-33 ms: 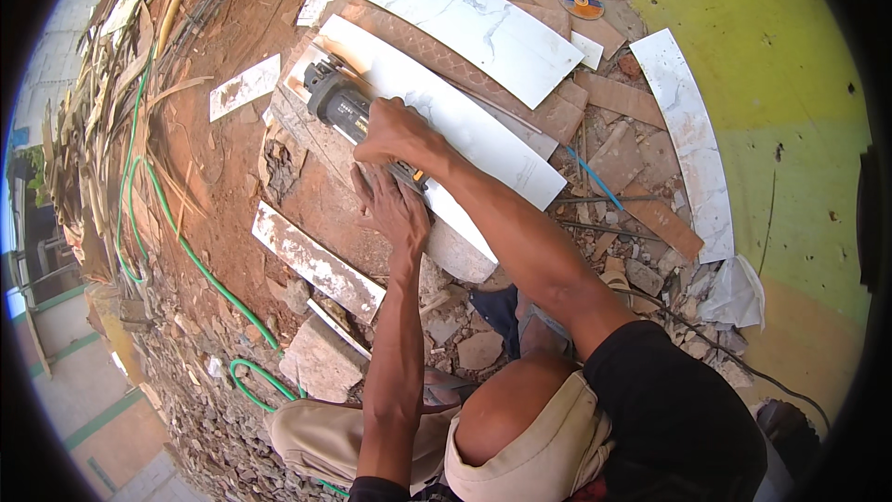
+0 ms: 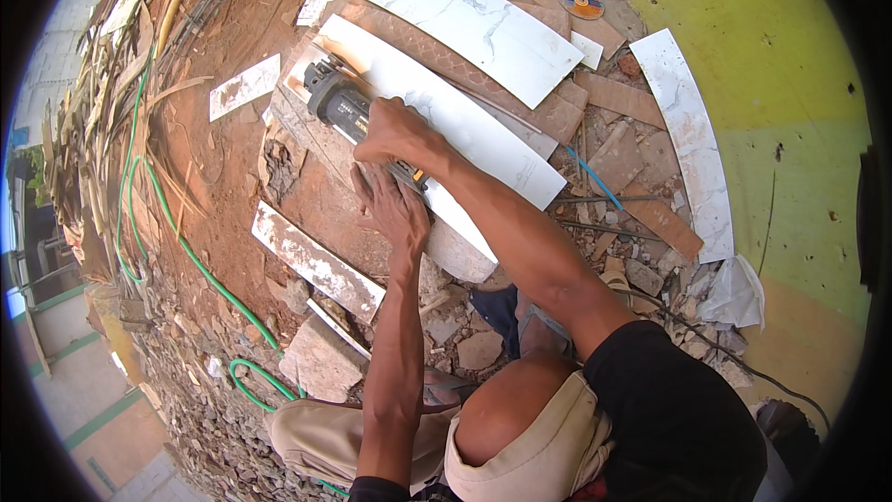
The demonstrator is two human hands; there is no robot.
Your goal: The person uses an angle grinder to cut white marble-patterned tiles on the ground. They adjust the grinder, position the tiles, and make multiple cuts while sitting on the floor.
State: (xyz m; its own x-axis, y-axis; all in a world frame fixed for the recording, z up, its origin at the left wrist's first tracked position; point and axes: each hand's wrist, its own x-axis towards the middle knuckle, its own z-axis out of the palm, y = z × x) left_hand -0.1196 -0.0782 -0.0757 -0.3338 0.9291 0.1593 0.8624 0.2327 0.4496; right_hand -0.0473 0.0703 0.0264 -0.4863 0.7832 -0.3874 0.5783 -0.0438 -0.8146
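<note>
My right hand [image 2: 395,130] is wrapped round the body of a black-and-grey power tool [image 2: 336,98], which lies slanted over a white tile [image 2: 492,158] and its left edge. My left hand [image 2: 390,209] rests with fingers spread just below the tool, beside my right hand, at the near-left side of that tile; what its fingertips press on is partly hidden. The tile sits on slabs of stone [image 2: 307,158]. Behind it lies a larger white veined tile [image 2: 465,19].
A long tile strip [image 2: 688,139] lies at the right beside a yellow-green surface [image 2: 762,56]. A dirty strip [image 2: 316,260] lies at the lower left. Around are rubble, an orange disc [image 2: 581,2], a blue rod [image 2: 595,177], a green hose [image 2: 186,242] and a black cable [image 2: 734,363].
</note>
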